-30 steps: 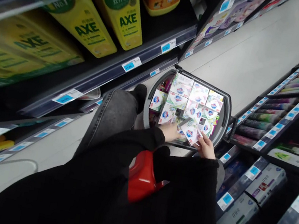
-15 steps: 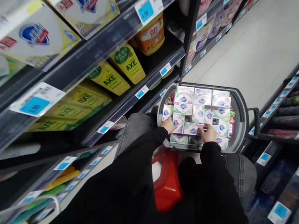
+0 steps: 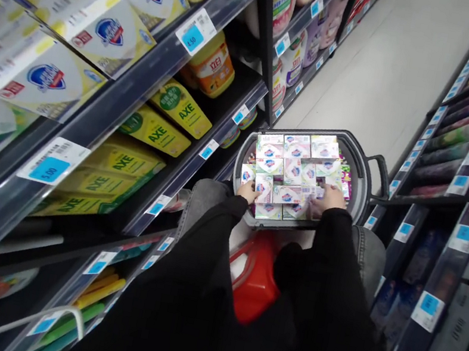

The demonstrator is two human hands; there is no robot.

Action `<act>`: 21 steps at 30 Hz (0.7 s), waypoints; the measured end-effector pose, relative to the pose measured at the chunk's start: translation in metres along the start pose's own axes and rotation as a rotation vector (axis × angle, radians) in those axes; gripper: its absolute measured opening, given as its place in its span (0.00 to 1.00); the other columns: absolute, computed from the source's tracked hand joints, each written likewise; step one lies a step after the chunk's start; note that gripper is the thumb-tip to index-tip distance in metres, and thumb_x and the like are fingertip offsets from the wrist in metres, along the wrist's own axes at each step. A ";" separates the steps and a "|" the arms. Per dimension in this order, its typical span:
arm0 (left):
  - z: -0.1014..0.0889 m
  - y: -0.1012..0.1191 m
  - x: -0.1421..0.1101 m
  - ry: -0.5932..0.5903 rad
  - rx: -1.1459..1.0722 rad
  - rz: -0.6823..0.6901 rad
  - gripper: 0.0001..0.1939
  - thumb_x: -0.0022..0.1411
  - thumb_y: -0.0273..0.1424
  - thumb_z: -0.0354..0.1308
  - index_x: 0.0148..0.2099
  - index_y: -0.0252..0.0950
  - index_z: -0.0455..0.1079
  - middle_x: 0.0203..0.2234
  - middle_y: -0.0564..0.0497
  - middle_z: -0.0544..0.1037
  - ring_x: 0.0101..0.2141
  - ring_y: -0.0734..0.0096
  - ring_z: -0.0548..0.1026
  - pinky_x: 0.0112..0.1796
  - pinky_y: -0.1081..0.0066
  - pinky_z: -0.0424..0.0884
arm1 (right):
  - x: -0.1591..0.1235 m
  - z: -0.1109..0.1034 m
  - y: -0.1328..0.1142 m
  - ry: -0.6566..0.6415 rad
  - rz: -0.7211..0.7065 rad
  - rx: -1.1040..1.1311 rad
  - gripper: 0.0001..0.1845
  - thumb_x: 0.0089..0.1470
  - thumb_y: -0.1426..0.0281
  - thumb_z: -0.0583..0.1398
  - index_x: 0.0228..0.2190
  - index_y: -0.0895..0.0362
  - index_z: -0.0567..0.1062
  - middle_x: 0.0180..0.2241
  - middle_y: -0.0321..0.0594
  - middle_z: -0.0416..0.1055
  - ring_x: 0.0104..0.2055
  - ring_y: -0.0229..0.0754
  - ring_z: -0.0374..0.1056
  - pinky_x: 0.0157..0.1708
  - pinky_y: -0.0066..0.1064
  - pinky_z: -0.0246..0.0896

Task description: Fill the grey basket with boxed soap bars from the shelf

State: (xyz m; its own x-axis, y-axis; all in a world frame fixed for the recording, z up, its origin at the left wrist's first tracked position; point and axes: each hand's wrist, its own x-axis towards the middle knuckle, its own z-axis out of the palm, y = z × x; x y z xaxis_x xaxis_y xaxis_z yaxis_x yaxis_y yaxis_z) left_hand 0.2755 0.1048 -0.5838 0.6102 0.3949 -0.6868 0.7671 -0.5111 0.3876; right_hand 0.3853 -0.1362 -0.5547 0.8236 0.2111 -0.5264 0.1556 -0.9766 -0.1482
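Observation:
Several white soap boxes (image 3: 293,171) with blue-and-red logos lie in rows in a grey-and-black oval basket (image 3: 363,180) between my knees. At the lower left of the layer, my left hand (image 3: 248,192) is closed with its fingers against the side of an upright soap box (image 3: 264,188). My right hand (image 3: 331,198) is bent over the lower right boxes. Its fingertips close on a soap box near the end of the row; the hand hides part of that box and its neighbours.
Shelves on the left hold yellow-and-white soap boxes (image 3: 47,76) and yellow AXE bottles (image 3: 158,133). A red plastic object (image 3: 257,291) is below the basket. Packets (image 3: 444,140) line the right shelves. The pale aisle floor (image 3: 365,77) stretches ahead.
The view has shifted, so the basket appears further left. My right hand has moved rightward across the boxes and now covers some at the lower right. My left hand stays at the left-hand box.

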 end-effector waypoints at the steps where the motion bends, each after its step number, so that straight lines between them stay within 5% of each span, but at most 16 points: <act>1: -0.001 0.000 -0.002 0.005 0.004 -0.003 0.25 0.65 0.33 0.57 0.62 0.30 0.63 0.52 0.40 0.78 0.52 0.59 0.76 0.52 0.66 0.70 | -0.001 -0.003 0.013 -0.050 0.024 -0.078 0.37 0.46 0.64 0.68 0.58 0.53 0.68 0.60 0.54 0.63 0.61 0.60 0.58 0.54 0.48 0.58; 4: -0.005 -0.002 -0.015 0.030 0.016 -0.012 0.28 0.66 0.35 0.57 0.64 0.26 0.60 0.54 0.35 0.76 0.56 0.53 0.73 0.55 0.64 0.67 | -0.003 -0.003 0.039 -0.218 0.025 -0.240 0.45 0.39 0.70 0.71 0.59 0.49 0.65 0.62 0.54 0.57 0.62 0.66 0.53 0.52 0.53 0.58; 6: -0.005 -0.006 -0.028 0.030 0.026 -0.006 0.28 0.65 0.35 0.57 0.63 0.28 0.62 0.54 0.37 0.76 0.57 0.53 0.72 0.56 0.64 0.66 | -0.006 0.001 0.044 -0.218 -0.042 -0.279 0.43 0.40 0.72 0.69 0.59 0.51 0.65 0.60 0.55 0.57 0.60 0.64 0.56 0.50 0.48 0.59; 13: 0.019 -0.020 -0.055 -0.147 0.085 -0.015 0.17 0.62 0.34 0.59 0.51 0.32 0.73 0.42 0.40 0.82 0.47 0.55 0.80 0.48 0.66 0.72 | -0.036 0.010 0.013 -0.130 -0.255 -0.352 0.38 0.42 0.62 0.68 0.55 0.58 0.67 0.55 0.57 0.61 0.53 0.62 0.61 0.50 0.47 0.57; 17: 0.026 -0.023 -0.049 -0.150 0.060 -0.044 0.16 0.63 0.35 0.58 0.49 0.31 0.72 0.40 0.39 0.82 0.43 0.56 0.81 0.45 0.65 0.74 | -0.051 0.015 -0.002 -0.115 -0.100 -0.369 0.41 0.41 0.62 0.69 0.57 0.53 0.65 0.60 0.56 0.57 0.55 0.65 0.59 0.46 0.48 0.60; 21: 0.024 -0.022 -0.043 0.044 -0.004 0.040 0.37 0.57 0.36 0.65 0.64 0.28 0.57 0.56 0.33 0.73 0.57 0.55 0.71 0.54 0.67 0.67 | -0.048 0.011 0.010 -0.006 0.052 -0.368 0.37 0.47 0.65 0.65 0.59 0.52 0.64 0.62 0.57 0.55 0.58 0.65 0.56 0.45 0.49 0.61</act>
State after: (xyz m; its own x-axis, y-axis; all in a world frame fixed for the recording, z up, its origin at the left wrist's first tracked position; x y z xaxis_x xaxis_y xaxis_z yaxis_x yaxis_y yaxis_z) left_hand 0.2276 0.0811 -0.5773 0.6482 0.4073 -0.6434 0.7429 -0.5240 0.4167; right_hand 0.3413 -0.1553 -0.5403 0.8324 0.1603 -0.5305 0.3004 -0.9349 0.1889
